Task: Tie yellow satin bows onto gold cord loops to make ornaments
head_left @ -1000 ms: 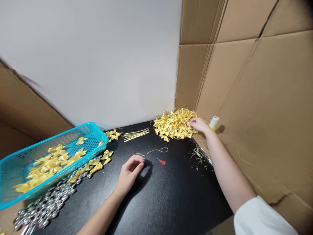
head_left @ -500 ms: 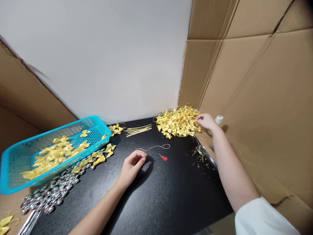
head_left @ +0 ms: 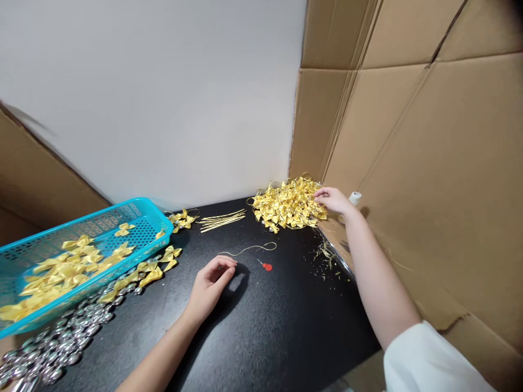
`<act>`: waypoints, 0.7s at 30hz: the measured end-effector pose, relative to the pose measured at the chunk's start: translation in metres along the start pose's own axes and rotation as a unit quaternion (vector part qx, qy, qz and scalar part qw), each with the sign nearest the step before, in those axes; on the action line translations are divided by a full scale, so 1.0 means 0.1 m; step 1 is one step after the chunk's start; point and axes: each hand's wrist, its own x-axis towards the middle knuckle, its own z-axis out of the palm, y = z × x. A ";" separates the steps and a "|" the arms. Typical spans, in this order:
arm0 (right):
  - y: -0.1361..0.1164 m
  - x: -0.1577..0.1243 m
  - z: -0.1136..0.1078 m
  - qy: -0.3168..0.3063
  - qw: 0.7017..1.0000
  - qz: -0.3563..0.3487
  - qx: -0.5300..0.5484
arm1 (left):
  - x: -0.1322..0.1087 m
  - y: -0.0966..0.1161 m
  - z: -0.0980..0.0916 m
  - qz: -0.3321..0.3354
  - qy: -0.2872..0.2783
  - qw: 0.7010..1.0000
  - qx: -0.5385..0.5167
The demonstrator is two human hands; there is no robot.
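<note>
My right hand [head_left: 334, 200] reaches to the back right corner and rests on the right edge of a heap of yellow ribbon bows [head_left: 286, 203], fingers curled into the pile. My left hand [head_left: 209, 285] lies on the black table [head_left: 265, 332] with its thumb and forefinger pinched at the end of a thin gold cord [head_left: 249, 249] that curls away to the right. A small red dot [head_left: 267, 267] sits on the table just right of that hand.
A turquoise basket [head_left: 134, 220] holding yellow bows stands at the left, more bows [head_left: 157, 269] beside it and silver beads [head_left: 65, 345] below. Cut gold cords [head_left: 223, 220] lie at the back. A white bottle [head_left: 354, 197] and cardboard walls [head_left: 429, 163] close the right side.
My right hand has shifted a little along the far right edge of the bow heap. The left hand stays pinched at the cord; only the view has swung.
</note>
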 end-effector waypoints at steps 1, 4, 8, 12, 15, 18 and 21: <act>0.00 0.01 -0.01 0.009 1.000 -0.008 0.003 | 0.00 -0.01 0.00 -0.001 -0.002 1.000 0.001; 0.01 0.04 -0.03 0.030 0.999 -0.039 0.010 | 0.01 -0.03 -0.01 -0.001 -0.008 1.000 0.003; 0.00 0.03 -0.02 0.016 0.998 -0.056 0.012 | 0.02 -0.04 -0.01 0.000 -0.013 1.000 0.006; -0.02 0.00 0.04 -0.017 0.999 -0.047 -0.004 | 0.02 -0.04 -0.01 -0.002 -0.014 1.000 0.010; -0.02 -0.02 0.07 -0.050 0.997 -0.040 -0.031 | 0.01 -0.05 -0.02 -0.002 -0.014 1.000 0.012; 0.00 -0.02 0.06 -0.063 0.995 -0.033 -0.074 | 0.01 -0.05 -0.03 -0.004 -0.014 1.000 0.012; 0.06 0.00 0.02 -0.046 0.991 -0.021 -0.126 | 0.01 -0.03 -0.02 -0.007 -0.015 1.000 0.013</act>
